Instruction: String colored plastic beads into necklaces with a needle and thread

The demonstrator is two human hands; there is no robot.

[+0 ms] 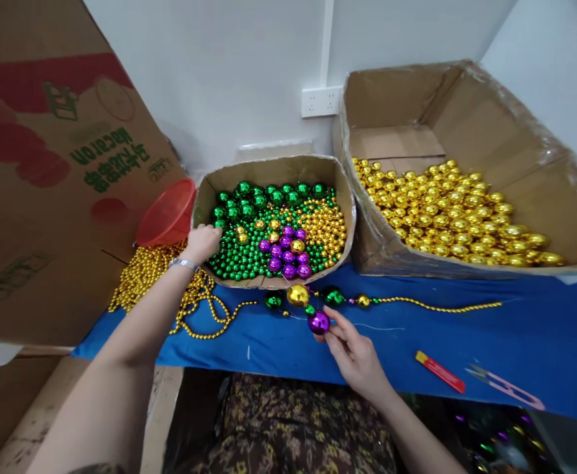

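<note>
My left hand (203, 243) reaches over the left rim of a cardboard box (273, 164), its fingers curled in beside green beads (242, 268). Whatever those fingers hold, if anything, is hidden. Between the thumb and fingers of my right hand (357, 352) is a large purple bead (319, 322). It belongs to a strung cluster that includes a large gold bead (298, 295) and a large green bead (332, 295). A chain of small gold beads (431, 305) runs right from this cluster across the blue cloth (382, 349). Thin pale thread trails beside it.
Purple beads (288, 257) lie amid green and gold ones in the box. At right stands a bigger carton (392, 99) of gold beads. A red bowl (167, 214) rests on gold bead chains (145, 276). A red cutter (440, 372) and pink-handled scissors (508, 387) lie near the front edge.
</note>
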